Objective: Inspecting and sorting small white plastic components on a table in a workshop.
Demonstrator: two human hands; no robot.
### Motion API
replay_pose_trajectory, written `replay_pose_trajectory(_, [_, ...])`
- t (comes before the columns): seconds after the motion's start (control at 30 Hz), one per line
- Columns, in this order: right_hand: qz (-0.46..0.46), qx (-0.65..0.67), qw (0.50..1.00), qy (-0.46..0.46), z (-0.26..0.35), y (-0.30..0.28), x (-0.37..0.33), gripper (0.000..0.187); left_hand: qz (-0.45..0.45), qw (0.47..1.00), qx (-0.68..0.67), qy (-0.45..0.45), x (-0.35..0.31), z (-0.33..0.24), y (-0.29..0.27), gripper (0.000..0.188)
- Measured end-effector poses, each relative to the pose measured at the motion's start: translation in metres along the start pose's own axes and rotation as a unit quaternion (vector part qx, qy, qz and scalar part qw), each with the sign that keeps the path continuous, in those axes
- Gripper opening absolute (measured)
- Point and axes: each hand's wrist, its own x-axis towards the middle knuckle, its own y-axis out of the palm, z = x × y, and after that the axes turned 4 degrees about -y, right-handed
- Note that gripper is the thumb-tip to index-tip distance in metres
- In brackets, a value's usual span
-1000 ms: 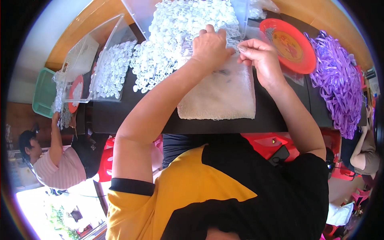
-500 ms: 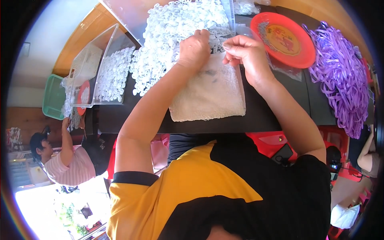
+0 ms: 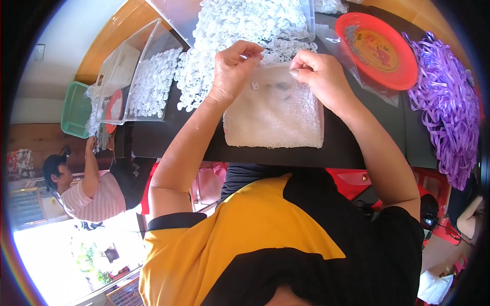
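My left hand (image 3: 232, 71) is raised over the upper left of a folded cream cloth (image 3: 275, 125), its fingers closed in a pinch. Whatever sits between those fingertips is too small to make out. Just below them, one small white plastic piece (image 3: 255, 85) shows against the cloth. Over the cloth's upper right corner, my right hand (image 3: 324, 76) pinches thumb against forefinger; what it holds, if anything, I cannot make out. A large heap of small white ring-like plastic pieces (image 3: 224, 30) spreads beyond the cloth, and some lie between my two hands.
A clear plastic tub (image 3: 311, 20) stands behind the heap. At right are a red plate (image 3: 403, 66) with small metal bits, a clear bag (image 3: 375, 92) and purple ribbons (image 3: 449, 112). Another clear bin (image 3: 122, 120), a green basket (image 3: 69, 115) and a co-worker (image 3: 94, 194) are at left.
My hands have drawn apart, the left one coming back from the heap. A single white piece now shows on the cloth below it. The whole view has shifted slightly.
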Motion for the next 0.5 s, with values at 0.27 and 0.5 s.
replay_pose_trajectory(0.27, [0.015,0.006,1.000,0.018,0.003,-0.001,-0.001,0.008,-0.046,0.995,0.056,0.064,-0.001,0.006,-0.014,0.015])
replay_pose_trajectory(0.5, [0.019,-0.016,1.000,0.003,0.002,0.001,-0.001,0.008,0.018,0.992,0.094,0.079,-0.023,0.004,-0.025,0.015])
